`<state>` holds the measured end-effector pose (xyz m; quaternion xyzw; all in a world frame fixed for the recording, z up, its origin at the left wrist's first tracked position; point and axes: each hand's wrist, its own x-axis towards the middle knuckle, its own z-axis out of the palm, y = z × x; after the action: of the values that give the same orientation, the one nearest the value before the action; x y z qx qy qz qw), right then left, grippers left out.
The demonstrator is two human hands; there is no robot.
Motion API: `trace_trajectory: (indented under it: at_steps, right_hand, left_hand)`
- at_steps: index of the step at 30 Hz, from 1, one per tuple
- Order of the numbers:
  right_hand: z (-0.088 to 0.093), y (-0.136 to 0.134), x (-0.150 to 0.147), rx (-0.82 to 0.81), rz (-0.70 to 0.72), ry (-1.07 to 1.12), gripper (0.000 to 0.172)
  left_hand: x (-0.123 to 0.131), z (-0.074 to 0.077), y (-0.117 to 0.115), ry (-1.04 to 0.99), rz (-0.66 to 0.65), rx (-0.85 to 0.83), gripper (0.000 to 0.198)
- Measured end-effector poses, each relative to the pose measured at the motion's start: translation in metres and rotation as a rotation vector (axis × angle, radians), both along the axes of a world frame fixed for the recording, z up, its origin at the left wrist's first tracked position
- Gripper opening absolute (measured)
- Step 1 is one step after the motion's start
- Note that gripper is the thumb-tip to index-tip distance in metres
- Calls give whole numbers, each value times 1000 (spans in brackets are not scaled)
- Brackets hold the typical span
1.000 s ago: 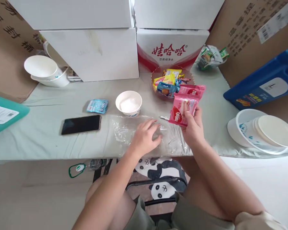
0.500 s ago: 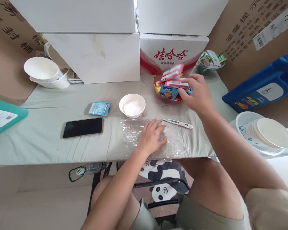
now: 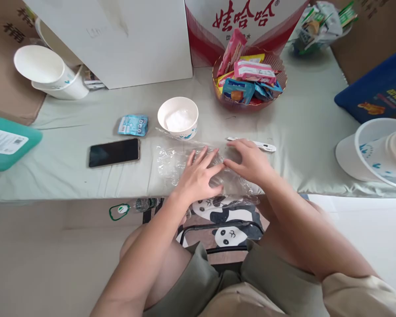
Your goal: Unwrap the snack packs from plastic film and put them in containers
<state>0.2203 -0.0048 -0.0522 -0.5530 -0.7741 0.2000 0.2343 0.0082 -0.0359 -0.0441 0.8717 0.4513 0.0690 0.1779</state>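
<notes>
Clear crinkled plastic film [image 3: 171, 165] lies at the table's front edge. My left hand [image 3: 199, 176] rests on it with the fingers spread, holding nothing. Beside it my right hand [image 3: 249, 162] touches the film's right part, its fingers apart and nothing visible in them. A white utility knife [image 3: 265, 146] lies just behind my right hand, which partly covers it. Behind the film stands a paper bowl [image 3: 191, 130] with something white inside. Farther back, a reddish clear bowl [image 3: 251, 105] holds several wrapped snacks [image 3: 254, 71].
A black phone [image 3: 114, 152] and a blue packet [image 3: 133, 125] lie at left. Paper cups [image 3: 49, 70] and a green container [image 3: 9, 143] stand beyond. White boxes [image 3: 135, 44] line the back. At right are a blue bottle [image 3: 376, 94] and a plastic tub [image 3: 353, 149].
My right hand has left the snack bowl and come down to the film beside my left hand. A pink packet in the bowl now leans upright. The view has tilted down.
</notes>
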Motion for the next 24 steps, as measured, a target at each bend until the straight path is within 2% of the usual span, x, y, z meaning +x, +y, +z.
trace_trajectory:
  at_steps: [2, 3, 8, 13, 18, 21, 24]
  right_hand:
    - [2, -1, -2, -46, 77, -4, 16]
    - [3, -2, -3, -67, 92, 1, 12]
    - [7, -3, -10, -129, -45, 28, 15]
    - [10, 3, -8, -164, 7, 9, 16]
    - [14, 11, 2, -203, -233, 190, 13]
    - [13, 21, 3, -165, -276, 325, 15]
    - [13, 31, 3, -237, -296, 417, 16]
  left_hand:
    - [-3, 0, -4, 18, -11, -9, 58]
    - [-4, 1, -5, 23, -11, -14, 58]
    - [-5, 0, -7, 23, 8, -31, 63]
    - [-5, -4, -4, 7, -2, -23, 67]
    - [-7, -6, -5, 1, -20, 18, 68]
    - [-6, -5, -5, 22, -28, 17, 68]
    - [-5, -3, -5, 27, -22, 20, 67]
